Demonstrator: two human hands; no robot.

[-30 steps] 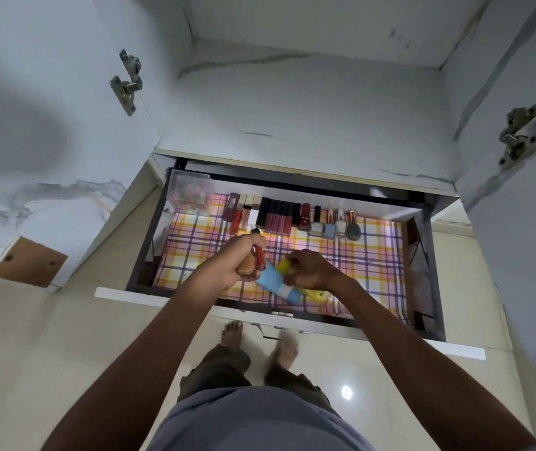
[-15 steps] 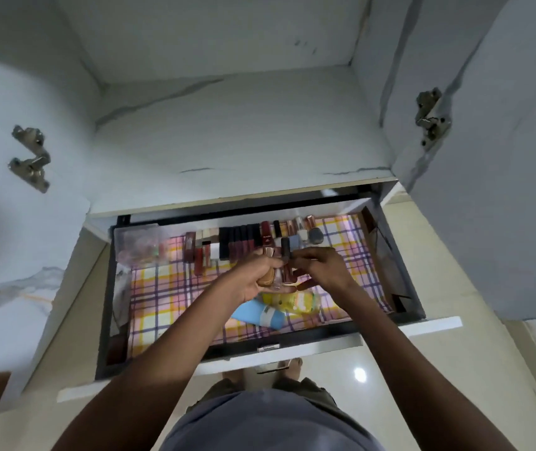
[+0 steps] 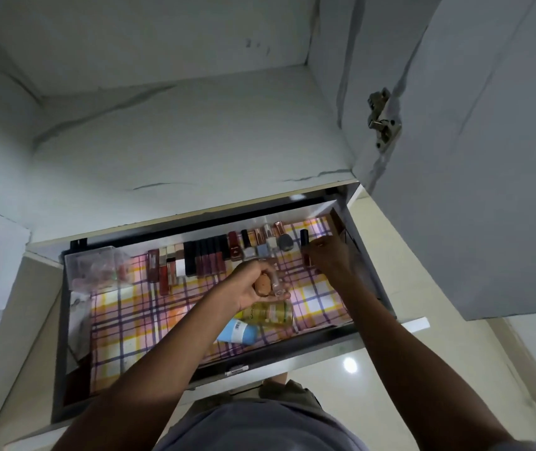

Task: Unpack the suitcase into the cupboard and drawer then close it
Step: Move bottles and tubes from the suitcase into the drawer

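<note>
- Looking down into the open drawer [image 3: 64,320], we take its plaid liner [image 3: 136,320] as our landmark; it covers the drawer floor.
- Our left hand [image 3: 250,288] hovers over the middle of the liner, fingers curled round a peach egg-shaped sponge [image 3: 262,287] and a small clear bottle [image 3: 277,281], both held in the palm.
- Our right hand [image 3: 328,258] reaches to the liner's far right corner, fingertips pinching a dark red nail polish bottle [image 3: 307,260] that stands at the end of the back row, just beside a black-capped bottle [image 3: 304,237].
- A row of lipsticks and nail polishes [image 3: 214,255] stands along the liner's far edge, packed side by side.
- A clear plastic box [image 3: 97,266] sits at the liner's far left corner; we cannot tell what is in it.
- A yellow bottle [image 3: 271,314] lies on its side on the liner just below our left hand, touching a blue tube [image 3: 237,333] that lies nearer the liner's front edge.
- Above the liner's far edge we see the cupboard shelf [image 3: 195,141], pale with grey veining.
- A cupboard door [image 3: 488,157] stands open to the right of the liner, carrying 1 metal hinge [image 3: 384,120].
- The suitcase is out of our view.
</note>
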